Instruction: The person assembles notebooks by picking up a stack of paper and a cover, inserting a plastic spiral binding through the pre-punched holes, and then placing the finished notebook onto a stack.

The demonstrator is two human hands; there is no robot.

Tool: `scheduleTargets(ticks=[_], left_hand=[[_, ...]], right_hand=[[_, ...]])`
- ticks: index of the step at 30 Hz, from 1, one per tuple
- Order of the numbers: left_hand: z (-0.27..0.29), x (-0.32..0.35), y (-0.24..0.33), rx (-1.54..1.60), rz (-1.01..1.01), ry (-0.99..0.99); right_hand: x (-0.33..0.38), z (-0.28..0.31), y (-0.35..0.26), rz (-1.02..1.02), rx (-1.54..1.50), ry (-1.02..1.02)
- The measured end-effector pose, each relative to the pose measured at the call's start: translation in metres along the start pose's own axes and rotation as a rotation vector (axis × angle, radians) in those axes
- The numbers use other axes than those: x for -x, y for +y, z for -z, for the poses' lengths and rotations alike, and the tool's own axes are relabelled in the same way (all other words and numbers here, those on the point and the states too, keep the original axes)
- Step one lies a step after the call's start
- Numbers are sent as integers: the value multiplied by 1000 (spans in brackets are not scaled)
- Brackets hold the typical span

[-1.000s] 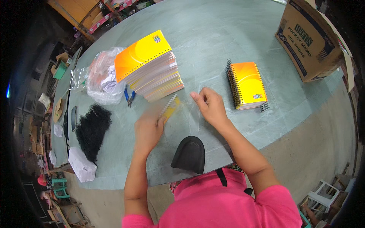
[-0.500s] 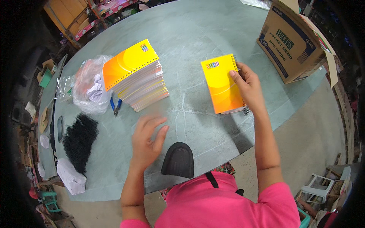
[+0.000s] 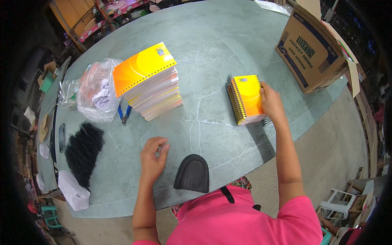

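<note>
We have our right hand at the right edge of the stacked spiral-bound notebooks, right of centre on the desk; we cannot tell whether its grip pinches the top one. Our left hand is near the black curved pad, its grip empty, thumb and fingers narrowly parted. Beyond it we see a taller pile of punched pages, with blue-handled pliers just beside and black coils farther left.
</note>
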State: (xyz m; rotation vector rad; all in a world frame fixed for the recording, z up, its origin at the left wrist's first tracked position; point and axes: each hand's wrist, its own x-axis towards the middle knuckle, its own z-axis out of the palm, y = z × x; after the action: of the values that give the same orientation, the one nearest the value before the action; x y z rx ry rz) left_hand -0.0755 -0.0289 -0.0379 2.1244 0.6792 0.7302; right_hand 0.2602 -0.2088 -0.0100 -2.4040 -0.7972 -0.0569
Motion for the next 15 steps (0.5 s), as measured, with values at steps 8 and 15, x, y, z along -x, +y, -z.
scheduleTargets(ticks=[8,15], left_hand=[[-21,5,-33,-135,-88,10],[-22,9,-37,-140,-101,48]], right_hand=[[-1,-8,-124,738,-163,378],[7,-58,-231,1106,-68,250]])
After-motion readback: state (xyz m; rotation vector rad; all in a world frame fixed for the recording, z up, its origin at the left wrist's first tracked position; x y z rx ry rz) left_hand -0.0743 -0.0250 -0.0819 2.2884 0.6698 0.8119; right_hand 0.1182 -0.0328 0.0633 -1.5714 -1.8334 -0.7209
